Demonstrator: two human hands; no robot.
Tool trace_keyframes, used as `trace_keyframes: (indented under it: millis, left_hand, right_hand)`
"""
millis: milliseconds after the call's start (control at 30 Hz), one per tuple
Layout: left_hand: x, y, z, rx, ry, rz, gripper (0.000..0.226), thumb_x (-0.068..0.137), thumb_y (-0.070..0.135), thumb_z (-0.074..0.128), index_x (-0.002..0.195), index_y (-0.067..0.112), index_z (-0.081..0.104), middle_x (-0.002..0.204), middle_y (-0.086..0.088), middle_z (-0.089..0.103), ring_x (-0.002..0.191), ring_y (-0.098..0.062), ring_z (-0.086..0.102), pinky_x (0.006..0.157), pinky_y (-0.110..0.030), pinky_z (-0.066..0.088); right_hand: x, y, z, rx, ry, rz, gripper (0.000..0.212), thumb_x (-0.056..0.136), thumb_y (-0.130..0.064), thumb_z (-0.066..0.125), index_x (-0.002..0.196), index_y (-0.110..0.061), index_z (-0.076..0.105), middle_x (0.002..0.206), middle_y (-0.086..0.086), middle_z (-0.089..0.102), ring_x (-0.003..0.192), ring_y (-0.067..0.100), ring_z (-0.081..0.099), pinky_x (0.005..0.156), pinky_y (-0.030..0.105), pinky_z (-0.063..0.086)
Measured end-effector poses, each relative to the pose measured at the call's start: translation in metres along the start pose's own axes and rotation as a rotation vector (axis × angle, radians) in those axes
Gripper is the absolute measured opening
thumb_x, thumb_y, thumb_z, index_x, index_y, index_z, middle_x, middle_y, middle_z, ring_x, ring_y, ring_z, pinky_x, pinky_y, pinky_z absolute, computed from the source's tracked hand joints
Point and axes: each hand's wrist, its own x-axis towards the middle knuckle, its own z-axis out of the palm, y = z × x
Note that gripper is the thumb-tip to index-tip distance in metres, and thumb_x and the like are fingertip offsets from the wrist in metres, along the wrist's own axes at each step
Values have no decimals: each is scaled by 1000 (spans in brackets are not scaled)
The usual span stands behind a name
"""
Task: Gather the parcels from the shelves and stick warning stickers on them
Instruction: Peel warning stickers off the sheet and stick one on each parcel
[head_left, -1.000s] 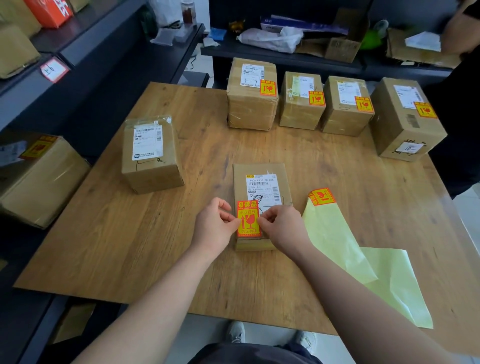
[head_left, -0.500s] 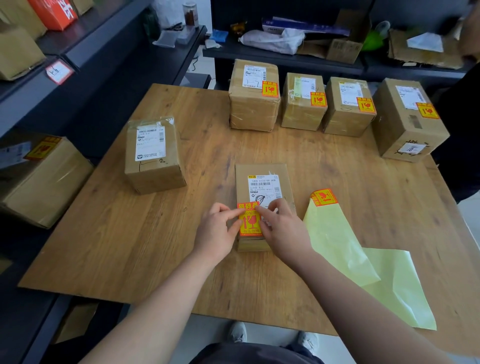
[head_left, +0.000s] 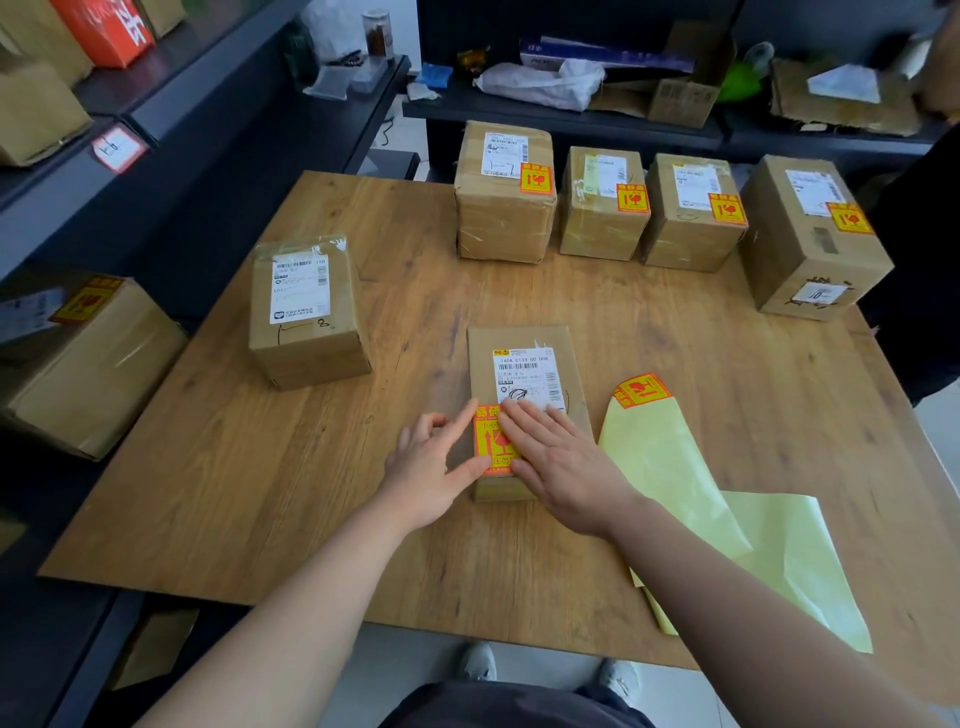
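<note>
Grip state first: right hand (head_left: 563, 462) lies flat with fingers spread, palm down on the flat parcel (head_left: 524, 364), pinching nothing; left hand (head_left: 434, 465) is loose and open, forefinger and thumb touching the left edge of the warning sticker (head_left: 491, 441), likely steadying that edge while the right palm presses it down. With the flat parcel as landmark, largest first: the wooden surface (head_left: 363, 519) carries everything, and the parcel sits near its middle, close to the person for easy reach. Beyond it, along the far edge, a row of four boxes, from the big box (head_left: 810, 244) on the right to the tall box (head_left: 504, 208) on the left, each showing a red-yellow sticker; judged done and parked out of the way. To the left of the parcel stands an unstickered box (head_left: 306, 317), probably next in line. Just right of it lies the yellow backing sheet (head_left: 675, 483), with a spare sticker (head_left: 641, 391) at its top end, kept close for quick peeling. On the parcel itself, the white shipping label (head_left: 524, 371) sits above the sticker, which is placed just below so as not to hide the barcode. Sticker looks nearly smoothed.
</note>
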Motion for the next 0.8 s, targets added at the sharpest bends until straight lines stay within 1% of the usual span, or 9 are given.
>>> trace_keyframes:
  millis: [67, 200, 300, 367, 467, 600, 667, 733, 800]
  left_hand:
    - [-1, 0, 1, -18, -5, -7, 67, 91, 55, 50, 146, 51, 11, 138, 4, 33, 123, -23, 32, 106, -41, 31]
    - [-2, 3, 1, 11, -15, -11, 67, 93, 53, 47, 148, 48, 8, 142, 4, 32, 124, -24, 33, 105, -41, 32]
    - [-4, 6, 3, 17, -7, -30, 66, 94, 53, 44, 148, 49, 7, 143, 4, 33, 124, -25, 33, 103, -43, 34]
    - [-5, 6, 5, 15, -6, -49, 64, 95, 53, 42, 149, 48, 7, 144, 4, 34, 125, -28, 33, 105, -43, 34]
    - [-5, 6, 7, 19, -9, -66, 64, 95, 53, 41, 149, 47, 6, 144, 1, 34, 126, -31, 33, 106, -44, 33]
    - [-9, 9, 9, 39, -14, -96, 62, 97, 52, 37, 149, 48, 3, 147, -1, 32, 127, -33, 32, 106, -44, 32]
    - [-12, 11, 11, 38, -8, -105, 61, 98, 51, 35, 149, 47, 3, 147, -3, 32, 127, -33, 32, 106, -43, 33]
    - [-14, 14, 13, 34, 14, -101, 59, 99, 48, 35, 150, 45, 4, 146, -4, 34, 126, -33, 33, 105, -43, 33]
    - [-16, 19, 13, 29, 53, -95, 60, 100, 44, 37, 151, 40, 7, 145, -6, 36, 128, -32, 34, 106, -43, 34]
  right_hand:
    - [-2, 0, 3, -26, -7, -13, 76, 90, -57, -9, 153, -18, 6, 160, -4, 0, 147, 12, -4, 119, 31, -4]
    - [-5, 0, 1, -16, 2, 36, 81, 86, -59, -17, 153, -16, 0, 160, -1, -4, 147, 11, -10, 120, 30, -6]
    - [-6, -5, 3, -32, -12, -55, 69, 94, -53, -3, 153, -18, 5, 159, -3, -2, 147, 12, -7, 120, 31, -5]
    - [-6, -3, 2, -50, -24, -90, 66, 96, -51, 1, 153, -19, 6, 159, -4, -2, 147, 11, -6, 119, 31, -5]
    - [-8, 7, -4, -79, -34, -84, 72, 91, -57, -6, 153, -20, 1, 158, -6, -6, 146, 10, -9, 118, 28, -8]
    - [-19, 25, -6, -122, -29, -12, 82, 84, -66, -18, 151, -22, -6, 158, -6, -7, 147, 13, -9, 119, 30, -7]
    - [-25, 35, -6, -136, -40, 34, 85, 80, -67, -21, 151, -22, -9, 158, -6, -10, 146, 12, -12, 118, 30, -9]
    - [-31, 43, -8, -113, -42, 94, 81, 83, -65, -14, 151, -20, -10, 157, -6, -14, 146, 10, -14, 118, 29, -10]
    - [-36, 48, -12, -36, -34, 159, 75, 92, -62, 3, 152, -19, -7, 159, -5, -12, 146, 9, -11, 119, 28, -6]
